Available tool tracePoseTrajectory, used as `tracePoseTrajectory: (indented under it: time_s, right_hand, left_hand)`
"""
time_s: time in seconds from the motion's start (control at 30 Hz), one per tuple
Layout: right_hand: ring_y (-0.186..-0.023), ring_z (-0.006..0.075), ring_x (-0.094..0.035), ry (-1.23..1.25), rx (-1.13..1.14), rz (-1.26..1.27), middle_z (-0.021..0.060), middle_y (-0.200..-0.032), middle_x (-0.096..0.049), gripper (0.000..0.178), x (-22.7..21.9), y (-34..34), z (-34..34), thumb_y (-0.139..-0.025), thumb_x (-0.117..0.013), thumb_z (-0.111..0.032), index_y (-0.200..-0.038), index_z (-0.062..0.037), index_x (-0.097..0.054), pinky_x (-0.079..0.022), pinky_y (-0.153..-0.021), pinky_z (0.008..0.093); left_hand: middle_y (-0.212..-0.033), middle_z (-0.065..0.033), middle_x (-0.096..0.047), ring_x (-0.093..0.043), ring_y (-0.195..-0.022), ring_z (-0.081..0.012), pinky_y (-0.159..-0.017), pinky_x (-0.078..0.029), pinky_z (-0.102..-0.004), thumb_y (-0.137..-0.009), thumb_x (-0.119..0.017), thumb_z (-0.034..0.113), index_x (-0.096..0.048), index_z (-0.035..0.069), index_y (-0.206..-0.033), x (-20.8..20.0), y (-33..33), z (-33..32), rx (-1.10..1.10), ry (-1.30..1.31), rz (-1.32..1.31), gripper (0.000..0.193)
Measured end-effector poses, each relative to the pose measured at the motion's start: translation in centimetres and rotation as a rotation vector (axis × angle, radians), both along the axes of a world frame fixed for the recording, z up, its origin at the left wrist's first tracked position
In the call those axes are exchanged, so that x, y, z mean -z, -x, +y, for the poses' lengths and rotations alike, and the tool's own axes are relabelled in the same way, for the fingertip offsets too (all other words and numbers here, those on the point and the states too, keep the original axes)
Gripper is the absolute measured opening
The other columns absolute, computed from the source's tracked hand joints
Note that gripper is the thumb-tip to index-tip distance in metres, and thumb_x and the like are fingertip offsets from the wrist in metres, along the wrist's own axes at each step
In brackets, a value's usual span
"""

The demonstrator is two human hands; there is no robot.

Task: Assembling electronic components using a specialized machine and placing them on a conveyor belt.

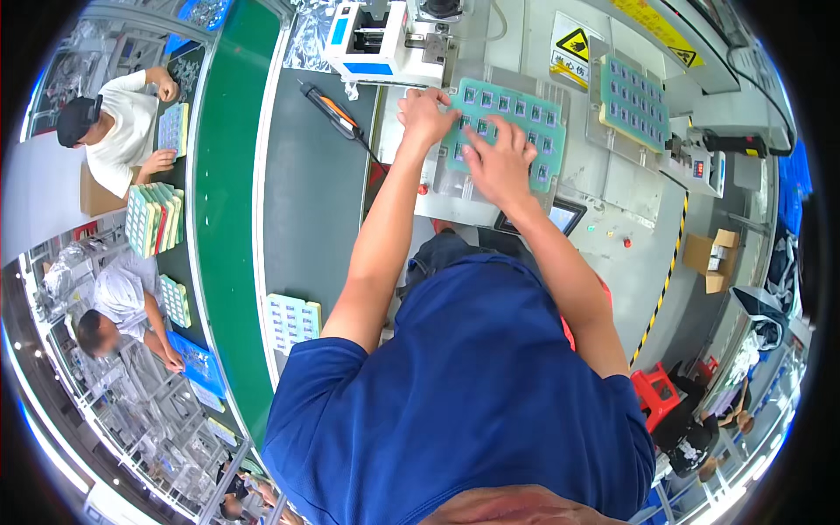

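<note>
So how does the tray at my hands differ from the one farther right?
The near tray has left hand and right hand at it; the right tray is untouched. The near tray looks broader, the right tray narrower. Both are green with rows of small parts.

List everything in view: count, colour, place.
Front tray: one, green, under the hands
Second tray: one, green, right of it
Loose tray: one, whitish, beside left arm
Stacked trays: several, multicoloured, far left
Machine: one, white-blue, top centre
Handheld tool: one, black-orange, left bench
Belt: one, green, left
Stool: one clear, red, lower right
Box: one, brown, right side
Co-workers: several, mixed clothing, sides
Left hand: one, bare, front tray's edge
Right hand: one, bare, over front tray
</note>
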State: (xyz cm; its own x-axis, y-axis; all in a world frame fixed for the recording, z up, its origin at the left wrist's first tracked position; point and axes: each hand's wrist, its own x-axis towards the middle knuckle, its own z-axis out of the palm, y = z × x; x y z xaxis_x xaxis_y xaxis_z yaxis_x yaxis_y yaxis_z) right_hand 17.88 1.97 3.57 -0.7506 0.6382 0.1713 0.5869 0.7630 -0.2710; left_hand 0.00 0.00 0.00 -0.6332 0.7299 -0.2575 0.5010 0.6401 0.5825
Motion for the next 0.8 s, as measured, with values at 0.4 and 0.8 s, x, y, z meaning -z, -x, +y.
tracePoseTrajectory:
  time_s: [0.4, 0.8]
  right_hand:
    - [-0.123, 0.0312, -0.040, -0.086, -0.031, -0.034, 0.0086, -0.134, -0.045, 0.024, -1.5, 0.6, 4.4, -0.076, -0.063, -0.018, -0.098, -0.0155, -0.072, -0.032, -0.092, 0.0516]
    - [-0.123, 0.0267, -0.043, -0.180, -0.016, -0.081, 0.0072, -0.133, -0.051, 0.016, -0.9, 0.1, 3.2, -0.081, -0.061, -0.018, -0.085, -0.0067, -0.072, -0.035, -0.091, 0.0491]
  left_hand:
    - [-0.120, -0.0110, -0.044, -0.040, -0.115, -0.0344, -0.098, -0.032, -0.0478, -0.061, -0.086, 0.033, -0.063, 0.020, -0.099, -2.0, -1.3, 1.6, 0.171, -0.074, -0.009, 0.046]
    - [-0.120, -0.0102, -0.045, -0.040, -0.116, -0.0340, -0.098, -0.032, -0.0465, -0.063, -0.085, 0.027, -0.064, 0.020, -0.099, -0.9, -1.4, 1.9, 0.133, -0.060, -0.023, 0.043]
